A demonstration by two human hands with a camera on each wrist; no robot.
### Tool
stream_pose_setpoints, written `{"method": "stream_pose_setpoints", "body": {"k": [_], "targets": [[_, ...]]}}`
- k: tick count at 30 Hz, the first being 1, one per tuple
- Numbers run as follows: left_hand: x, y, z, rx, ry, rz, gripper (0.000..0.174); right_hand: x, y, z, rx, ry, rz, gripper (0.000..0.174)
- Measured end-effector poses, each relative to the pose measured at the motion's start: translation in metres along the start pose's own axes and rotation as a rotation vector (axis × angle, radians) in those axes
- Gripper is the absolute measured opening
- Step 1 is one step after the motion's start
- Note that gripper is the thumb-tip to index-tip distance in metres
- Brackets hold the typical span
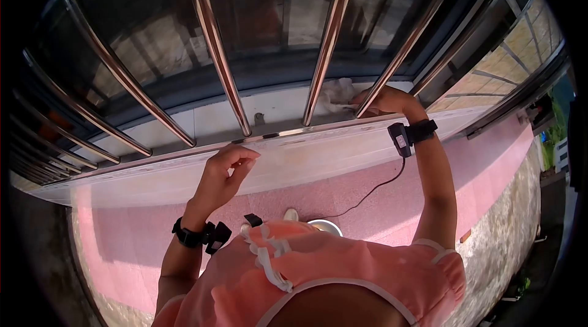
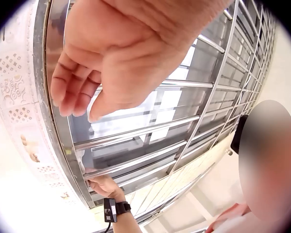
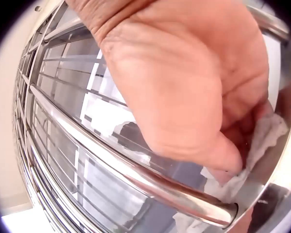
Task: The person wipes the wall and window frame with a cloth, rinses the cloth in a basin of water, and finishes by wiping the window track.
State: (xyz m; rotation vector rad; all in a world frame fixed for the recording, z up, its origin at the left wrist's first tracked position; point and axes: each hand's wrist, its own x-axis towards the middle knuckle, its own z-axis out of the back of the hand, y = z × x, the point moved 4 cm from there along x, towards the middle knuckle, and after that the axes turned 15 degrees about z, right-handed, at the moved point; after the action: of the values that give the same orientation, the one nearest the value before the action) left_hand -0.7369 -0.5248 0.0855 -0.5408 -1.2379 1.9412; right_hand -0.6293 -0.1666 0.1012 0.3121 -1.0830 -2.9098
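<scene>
My right hand reaches between the metal bars at the right end of the window. It grips a crumpled white cloth on the white sill. In the right wrist view, the thumb and curled fingers pinch the cloth close beside the foot of a bar; part of it is hidden behind the hand. My left hand hovers in front of the bottom rail, its fingers loosely bent and holding nothing. The left wrist view shows the same hand beside the bars, palm in sight.
Upright shiny bars stand before the dark window glass. A small dark spot marks the sill. Below, a white basin stands on the pink floor. A black cable hangs from the right wrist camera.
</scene>
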Motion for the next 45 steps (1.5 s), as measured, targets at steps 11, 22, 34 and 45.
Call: {"method": "stream_pose_setpoints", "body": {"k": [11,22,34,45], "targets": [[0.043,-0.019,-0.032,0.082,-0.059,-0.184,0.036,0.027,-0.009,-0.025,1.159,-0.016,0.087,0.045],[0.045,-0.024,-0.043,0.134,-0.041,-0.141,0.040,-0.053,0.090,-0.024,0.306,-0.540,0.330,0.028],[-0.009,0.030,0.030,-0.154,-0.362,0.018,0.020,0.046,0.089,-0.066,-0.306,0.112,0.404,0.054],[0.069,0.024,0.018,-0.376,-0.053,0.113,0.051,0.072,0.076,-0.075,0.415,-0.141,0.371,0.057]]}}
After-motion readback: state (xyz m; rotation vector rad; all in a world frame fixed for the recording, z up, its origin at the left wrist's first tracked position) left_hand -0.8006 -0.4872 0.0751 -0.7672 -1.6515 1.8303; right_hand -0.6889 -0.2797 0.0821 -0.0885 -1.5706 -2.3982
